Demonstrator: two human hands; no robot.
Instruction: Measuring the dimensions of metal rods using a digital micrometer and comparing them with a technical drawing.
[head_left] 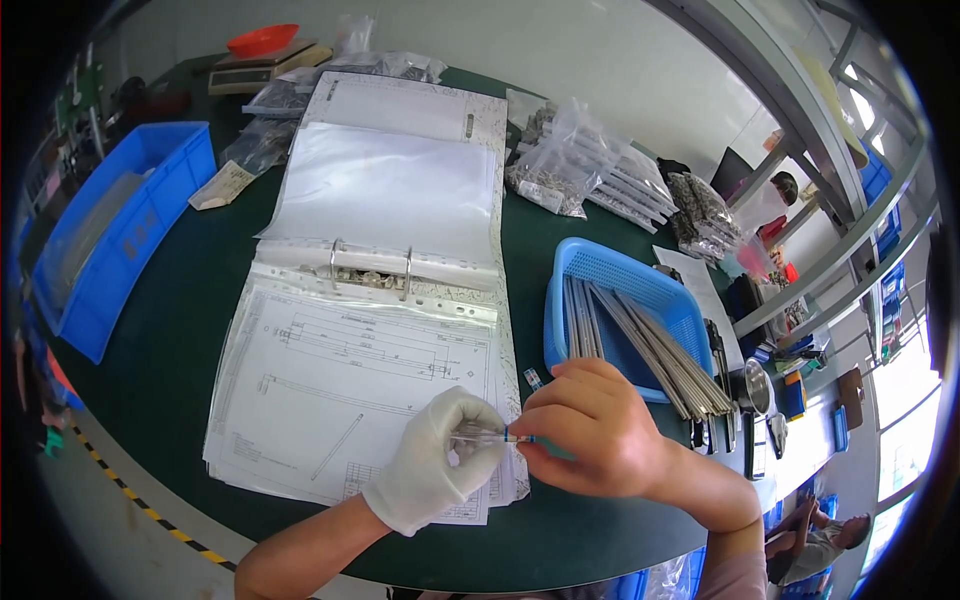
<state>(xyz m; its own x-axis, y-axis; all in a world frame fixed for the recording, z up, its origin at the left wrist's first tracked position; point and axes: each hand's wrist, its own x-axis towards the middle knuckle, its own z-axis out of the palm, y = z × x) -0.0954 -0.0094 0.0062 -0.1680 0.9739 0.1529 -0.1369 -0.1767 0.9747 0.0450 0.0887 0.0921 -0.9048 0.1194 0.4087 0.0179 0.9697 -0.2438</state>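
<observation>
My left hand (437,459), in a white glove, pinches one end of a thin metal rod (487,435) over the lower right corner of an open ring binder (370,330). My bare right hand (590,430) grips the rod's other end together with a small blue-tipped tool; most of the rod is hidden between the two hands. The binder's near page shows line drawings in a clear sleeve. Just right of my right hand stands a blue mesh basket (600,275) holding several long metal rods (655,350).
A dark green table (180,330) carries a large blue bin (120,225) at the left, bags of small metal parts (590,165) at the back right, and a scale with an orange tray (262,45) far back. Another person (820,535) sits at the lower right.
</observation>
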